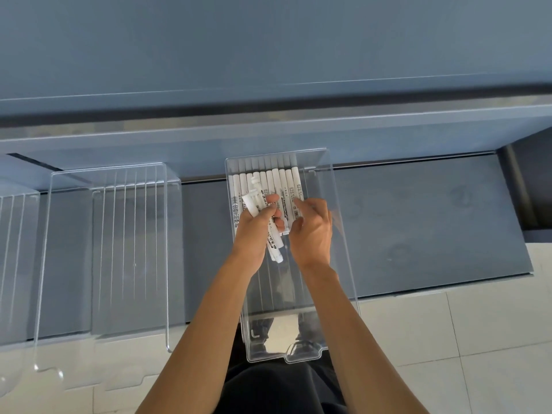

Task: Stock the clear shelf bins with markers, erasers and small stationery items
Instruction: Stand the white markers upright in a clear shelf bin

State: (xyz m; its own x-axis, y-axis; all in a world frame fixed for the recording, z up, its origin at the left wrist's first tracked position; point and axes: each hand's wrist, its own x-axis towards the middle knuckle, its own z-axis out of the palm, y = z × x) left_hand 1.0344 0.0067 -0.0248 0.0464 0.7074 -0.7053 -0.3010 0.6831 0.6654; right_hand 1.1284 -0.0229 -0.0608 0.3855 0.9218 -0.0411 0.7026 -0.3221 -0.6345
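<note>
Markers (268,180) lay side by side at the far end of the bin (283,288) on the shelf (418,219) — packed tight, likely to save room. Left hand (257,225) clenched a spare bundle (273,243); right hand (313,231) pinched one marker (295,204) — apparently seating it.

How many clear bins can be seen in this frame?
3. The middle bin holds white markers; an empty bin stands to its left; a third bin is cut off at the left edge. Others may be out of frame.

The left hand (257,227) and right hand (313,234) join bare forearms (206,330), above black clothing (268,389).
</note>
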